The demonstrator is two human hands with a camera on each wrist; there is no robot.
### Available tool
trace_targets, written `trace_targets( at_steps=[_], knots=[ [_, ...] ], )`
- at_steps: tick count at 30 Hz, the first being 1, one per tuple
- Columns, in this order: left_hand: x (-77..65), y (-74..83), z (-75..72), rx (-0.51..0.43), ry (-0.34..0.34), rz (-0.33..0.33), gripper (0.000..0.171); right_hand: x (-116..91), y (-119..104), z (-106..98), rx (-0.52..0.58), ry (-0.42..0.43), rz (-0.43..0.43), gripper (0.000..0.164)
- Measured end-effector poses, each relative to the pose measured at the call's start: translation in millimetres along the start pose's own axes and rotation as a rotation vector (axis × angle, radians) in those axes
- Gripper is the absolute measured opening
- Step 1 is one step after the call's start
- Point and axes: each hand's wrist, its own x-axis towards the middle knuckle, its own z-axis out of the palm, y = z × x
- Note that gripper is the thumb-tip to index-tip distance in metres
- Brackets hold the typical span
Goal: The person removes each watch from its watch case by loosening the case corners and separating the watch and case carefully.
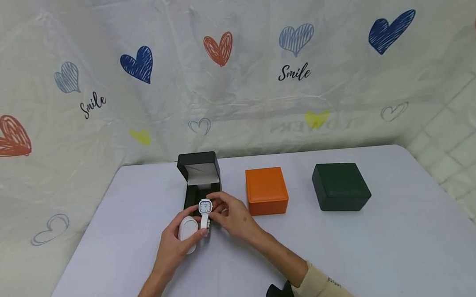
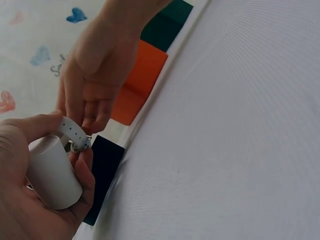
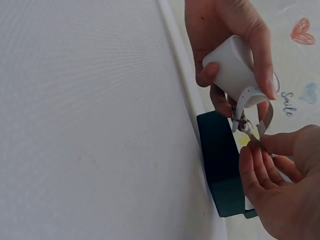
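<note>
Watch [image 1: 205, 206] faces head camera; long axis near-vertical in that view.

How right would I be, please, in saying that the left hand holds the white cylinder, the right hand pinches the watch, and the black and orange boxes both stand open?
Nearly: the head view shows the orange box closed, not open. The left hand holds the white cylinder, the right hand pinches the watch, and the black box stands open.
</note>
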Motion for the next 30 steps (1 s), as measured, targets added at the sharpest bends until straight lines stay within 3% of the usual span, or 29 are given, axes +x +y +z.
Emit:
trace_targets(
  at_steps=[18,30],
  knots=[
    [-5.6,-7.4,-3.5,0.064,-0.032,-0.007,0.069,-5,0,3,-0.044,-0.031,0.021,0.037],
    [-8.9,-4.1,-14.4,0.134,-0.095,-0.023,0.07,-11,1,6,-0.053,-0.075,0.022,0.036]
  ],
)
